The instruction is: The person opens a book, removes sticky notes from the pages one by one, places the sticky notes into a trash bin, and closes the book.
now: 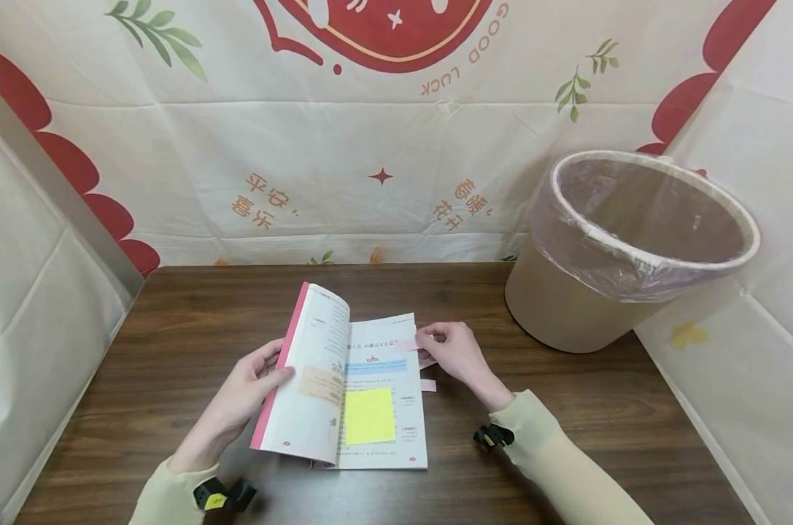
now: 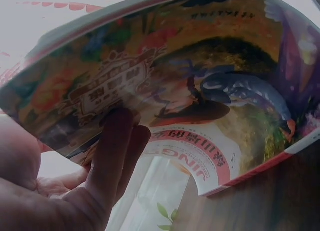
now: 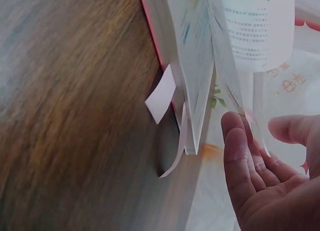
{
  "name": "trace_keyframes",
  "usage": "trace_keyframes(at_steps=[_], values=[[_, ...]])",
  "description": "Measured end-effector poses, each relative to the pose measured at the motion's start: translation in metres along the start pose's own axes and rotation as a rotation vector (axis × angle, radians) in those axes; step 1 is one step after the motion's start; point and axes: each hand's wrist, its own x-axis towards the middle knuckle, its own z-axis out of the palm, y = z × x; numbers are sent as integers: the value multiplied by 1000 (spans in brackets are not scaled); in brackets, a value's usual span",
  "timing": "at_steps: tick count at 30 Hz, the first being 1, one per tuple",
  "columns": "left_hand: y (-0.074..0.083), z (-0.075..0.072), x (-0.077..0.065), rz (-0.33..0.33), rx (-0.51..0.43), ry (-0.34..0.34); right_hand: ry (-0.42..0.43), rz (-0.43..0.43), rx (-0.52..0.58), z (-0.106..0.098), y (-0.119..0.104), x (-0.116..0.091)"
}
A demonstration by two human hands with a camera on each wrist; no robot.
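Sleeves (image 1: pixel 556 456) flank a book (image 1: pixel 378 375) pointing lengthwise away, left grip (image 1: pixel 247 383) clasping it, right grip (image 1: pixel 454 354) parted at a tab (image 1: pixel 405 345).

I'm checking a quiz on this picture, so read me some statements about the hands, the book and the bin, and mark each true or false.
1. The left hand holds the left side of the book. True.
2. The yellow note is on the left-hand page. False: the yellow note is on the right-hand page.
3. Pink tabs stick out past the book's edge. True.
4. The right hand is inside the bin. False: the right hand is at the book's right edge.
5. The bin has a plastic liner. True.
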Motion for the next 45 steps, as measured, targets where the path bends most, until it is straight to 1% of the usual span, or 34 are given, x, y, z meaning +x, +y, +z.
trace_keyframes(at_steps=[5, 8, 12, 15, 18, 25, 28, 34, 45], values=[[-4, -6, -1, 13, 29, 6, -7, 5, -20, 1, 5, 2], [-6, -11, -2, 12, 27, 16, -14, 13, -37, 1, 8, 3], [-9, -15, -3, 0, 24, 37, -22, 28, -101, 3, 12, 5], [-10, -16, -4, 2, 34, 36, -23, 22, -160, 4, 16, 5], [-11, -17, -5, -1, 30, 33, -19, 6, -199, 5, 18, 5], [-16, -22, -5, -41, 13, 58, -15, -69, -288, 8, 18, 4], [-16, -23, -6, -55, 11, 64, -21, -81, -330, 10, 19, 4], [-15, -25, -7, -75, 17, 81, -5, -122, -411, 12, 18, 4], [-17, -24, -7, -76, 6, 71, -2, -169, -546, 14, 21, 2]])
